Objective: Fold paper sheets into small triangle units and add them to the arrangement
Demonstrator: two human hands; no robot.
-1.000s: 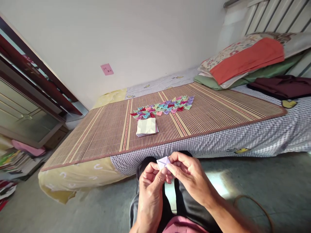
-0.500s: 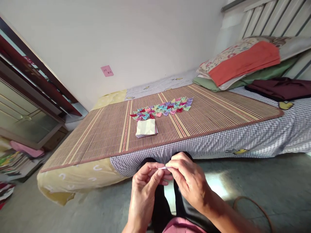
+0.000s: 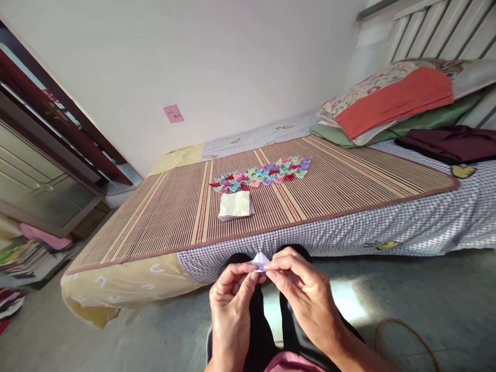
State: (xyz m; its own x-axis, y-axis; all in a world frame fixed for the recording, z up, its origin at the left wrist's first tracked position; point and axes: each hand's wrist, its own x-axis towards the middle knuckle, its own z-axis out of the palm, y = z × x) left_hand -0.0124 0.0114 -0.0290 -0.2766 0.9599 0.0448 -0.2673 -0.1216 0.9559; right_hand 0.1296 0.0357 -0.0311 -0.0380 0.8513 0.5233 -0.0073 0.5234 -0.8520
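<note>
A small pale lilac piece of folded paper (image 3: 261, 261) is held up over my lap, its pointed top showing between my hands. My left hand (image 3: 234, 294) pinches its left side between thumb and fingers. On the right side, the thumb and fingertips of my right hand (image 3: 304, 289) close on it too. Beyond, on the bed mat, lies a stack of creased paper sheets (image 3: 234, 205), the top one cream. Behind that stack stand rows of small folded paper pieces (image 3: 267, 173) in many colours.
A striped mat (image 3: 163, 212) covers much of the bed, with a checked sheet (image 3: 418, 227) hanging over its front edge. Pillows (image 3: 395, 103) and dark folded cloth (image 3: 449, 142) lie at the right. A brown cable (image 3: 406, 330) curves across the floor.
The paper between my fingers was seen nearly edge-on and now shows a triangular face with its point up. My right hand has shifted slightly, and both hands keep their pinch.
</note>
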